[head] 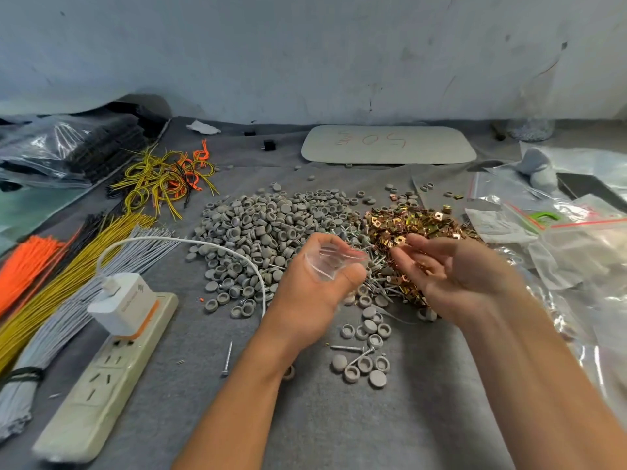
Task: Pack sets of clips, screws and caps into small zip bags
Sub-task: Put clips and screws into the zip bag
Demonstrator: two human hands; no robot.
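My left hand (315,283) pinches a small clear zip bag (330,261) between thumb and fingers, holding it above the table's middle. My right hand (451,269) hovers just right of the bag, palm turned inward, fingers loosely extended; it is blurred and I cannot tell if it holds any parts. Behind the hands lie a big heap of grey caps (264,228), a strip of screws (373,262) and a pile of gold metal clips (410,225). A few loose caps and two screws (364,357) sit on the grey cloth near my wrists.
A power strip (101,385) with a white charger (122,301) and its cable lies at the left. Bundles of orange, yellow and grey wires (51,286) fan out beside it. Clear plastic bags (570,252) are piled at the right. A white board (388,144) rests by the wall.
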